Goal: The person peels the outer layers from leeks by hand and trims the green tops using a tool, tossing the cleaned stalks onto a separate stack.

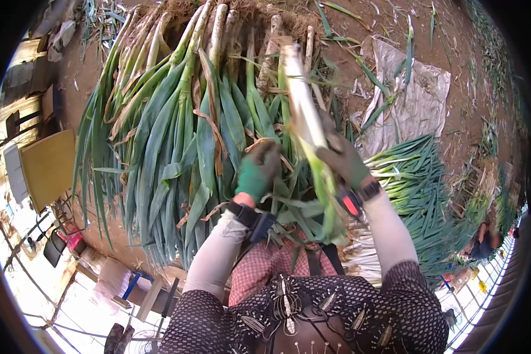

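Observation:
My right hand (345,158), in a brown and green glove, is closed round the white stalk of a leek (304,106). The leek stands out from the pile, its cut end at the top and its green leaves hanging toward my lap, partly blurred. My left hand (259,171), in a similar glove, is curled beside the leaves of a large heap of unpeeled leeks (171,118); whether it grips a leaf I cannot make out. Roots and dry brown leaves show on the heap.
Cleaned leeks (407,177) lie in a pile at the right. Beyond them a pale sack (416,94) is spread on the soil. A yellow chair (47,168) stands at the left. Part of another person (484,242) shows at the far right.

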Action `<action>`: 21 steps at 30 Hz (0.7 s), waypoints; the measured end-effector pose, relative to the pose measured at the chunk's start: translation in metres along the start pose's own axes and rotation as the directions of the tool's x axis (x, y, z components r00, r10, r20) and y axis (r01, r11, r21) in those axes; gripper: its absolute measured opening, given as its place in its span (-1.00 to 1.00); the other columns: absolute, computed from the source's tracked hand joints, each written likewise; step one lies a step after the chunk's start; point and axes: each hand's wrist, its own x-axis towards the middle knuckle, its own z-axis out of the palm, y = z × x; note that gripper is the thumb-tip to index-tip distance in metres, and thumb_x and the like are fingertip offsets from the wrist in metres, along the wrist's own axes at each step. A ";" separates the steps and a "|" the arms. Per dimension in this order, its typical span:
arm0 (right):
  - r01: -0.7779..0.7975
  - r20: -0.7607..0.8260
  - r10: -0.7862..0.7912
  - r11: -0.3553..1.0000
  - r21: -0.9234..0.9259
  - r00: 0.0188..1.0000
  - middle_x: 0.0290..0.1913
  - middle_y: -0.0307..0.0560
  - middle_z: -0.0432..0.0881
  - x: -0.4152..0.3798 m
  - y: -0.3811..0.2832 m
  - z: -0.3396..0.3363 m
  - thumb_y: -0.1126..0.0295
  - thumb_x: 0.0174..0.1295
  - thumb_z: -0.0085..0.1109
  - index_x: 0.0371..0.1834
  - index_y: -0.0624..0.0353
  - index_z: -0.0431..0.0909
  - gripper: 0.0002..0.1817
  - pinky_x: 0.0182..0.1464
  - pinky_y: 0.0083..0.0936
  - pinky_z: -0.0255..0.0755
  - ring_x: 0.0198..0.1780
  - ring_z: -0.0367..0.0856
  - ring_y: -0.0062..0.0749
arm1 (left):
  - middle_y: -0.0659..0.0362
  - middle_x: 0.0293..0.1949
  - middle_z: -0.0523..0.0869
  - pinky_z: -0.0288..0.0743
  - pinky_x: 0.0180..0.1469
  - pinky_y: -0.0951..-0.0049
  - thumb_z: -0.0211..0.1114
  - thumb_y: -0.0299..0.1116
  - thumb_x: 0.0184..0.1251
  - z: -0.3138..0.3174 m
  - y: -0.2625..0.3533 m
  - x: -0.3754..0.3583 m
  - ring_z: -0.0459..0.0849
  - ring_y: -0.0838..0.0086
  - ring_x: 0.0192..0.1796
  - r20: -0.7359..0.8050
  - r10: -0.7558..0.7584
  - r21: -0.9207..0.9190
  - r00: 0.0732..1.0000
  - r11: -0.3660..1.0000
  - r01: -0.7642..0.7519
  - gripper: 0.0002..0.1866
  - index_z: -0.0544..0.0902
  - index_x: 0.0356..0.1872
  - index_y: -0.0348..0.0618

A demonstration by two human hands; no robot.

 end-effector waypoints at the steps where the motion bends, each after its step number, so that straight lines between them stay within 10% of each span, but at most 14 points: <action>1: 0.050 -0.040 -0.051 0.998 -0.031 0.998 0.19 -0.06 0.55 -0.033 -0.010 -0.012 0.22 0.19 0.31 0.29 0.33 0.42 -0.37 0.22 -0.42 0.37 0.13 0.51 -0.39 | 0.23 -0.29 0.71 0.43 -0.28 0.59 0.31 -0.32 0.42 -0.011 -0.008 0.012 0.54 0.66 -0.32 -0.159 0.186 0.094 0.970 0.981 -0.172 -0.75 0.67 -0.03 -0.26; 3: 0.028 -0.153 -0.031 0.999 -0.027 0.988 0.25 -0.13 0.47 -0.092 -0.013 -0.035 0.37 0.25 0.23 0.27 0.34 0.42 -0.47 0.24 -0.51 0.31 0.16 0.42 -0.49 | 0.06 -0.28 0.69 0.49 -0.23 0.40 0.39 -0.32 0.27 -0.054 0.031 0.023 0.60 0.39 -0.35 -0.200 0.403 0.693 0.893 0.702 -0.162 -0.67 0.66 0.02 -0.21; 8: -0.038 -0.542 0.116 0.988 0.152 0.832 0.01 -0.22 0.56 -0.156 0.046 -0.102 0.45 0.25 0.27 0.25 0.34 0.41 -0.50 0.06 -0.54 0.43 -0.04 0.50 -0.55 | -0.10 -0.06 0.65 0.54 0.00 0.10 0.45 -0.09 0.13 -0.110 0.032 0.069 0.65 0.03 -0.06 -0.272 0.540 0.945 0.797 0.305 0.116 -0.46 0.53 0.04 -0.20; 11: -0.174 -0.623 0.079 0.981 -0.092 0.778 -0.13 -0.12 0.63 -0.114 0.063 -0.119 0.27 0.21 0.34 0.10 0.32 0.47 -0.52 -0.05 -0.43 0.47 -0.15 0.56 -0.42 | -0.15 0.03 0.63 0.49 0.06 -0.03 0.47 0.00 0.08 -0.089 0.051 0.088 0.64 -0.15 0.00 -0.331 0.074 0.898 0.941 0.330 0.290 -0.27 0.43 0.19 -0.23; 12: -0.284 -0.638 0.050 0.920 -0.271 0.769 -0.18 -0.06 0.66 -0.094 0.065 -0.119 0.21 0.19 0.36 0.06 0.31 0.48 -0.51 -0.07 -0.39 0.47 -0.18 0.59 -0.36 | -0.11 0.01 0.63 0.56 0.05 0.11 0.52 0.00 0.03 -0.080 0.044 0.085 0.65 -0.03 0.06 -0.316 0.131 0.932 0.940 0.229 0.281 -0.24 0.40 0.15 -0.23; 14: -0.381 -0.637 0.014 0.812 -0.443 0.771 -0.26 0.03 0.67 -0.058 0.063 -0.109 0.09 0.18 0.36 -0.04 0.32 0.49 -0.49 -0.10 -0.31 0.49 -0.25 0.62 -0.22 | -0.14 -0.08 0.70 0.60 -0.07 0.15 0.52 -0.04 0.04 -0.077 0.039 0.090 0.71 0.01 -0.04 -0.380 0.095 0.904 0.920 0.249 0.348 -0.32 0.50 0.09 -0.27; 17: -0.279 -0.487 0.060 0.877 -0.391 0.871 -0.28 0.05 0.66 -0.040 0.052 -0.075 0.00 0.20 0.33 -0.12 0.29 0.50 -0.48 -0.13 -0.29 0.51 -0.24 0.67 -0.14 | -0.06 -0.25 0.76 0.61 -0.28 0.28 0.52 -0.12 0.08 -0.090 0.044 0.084 0.76 0.23 -0.26 -0.273 -0.123 0.586 0.954 0.765 0.266 -0.44 0.62 0.00 -0.32; 21: -0.081 -0.093 0.060 0.965 -0.250 0.994 -0.29 0.01 0.66 -0.058 0.037 0.011 -0.03 0.19 0.33 -0.17 0.21 0.52 -0.51 -0.15 -0.34 0.53 -0.27 0.67 -0.31 | 0.22 -0.37 0.74 0.50 -0.45 0.54 0.46 -0.25 0.22 -0.079 0.035 0.036 0.62 0.62 -0.44 -0.045 -0.208 0.104 0.977 0.972 0.211 -0.62 0.68 -0.05 -0.31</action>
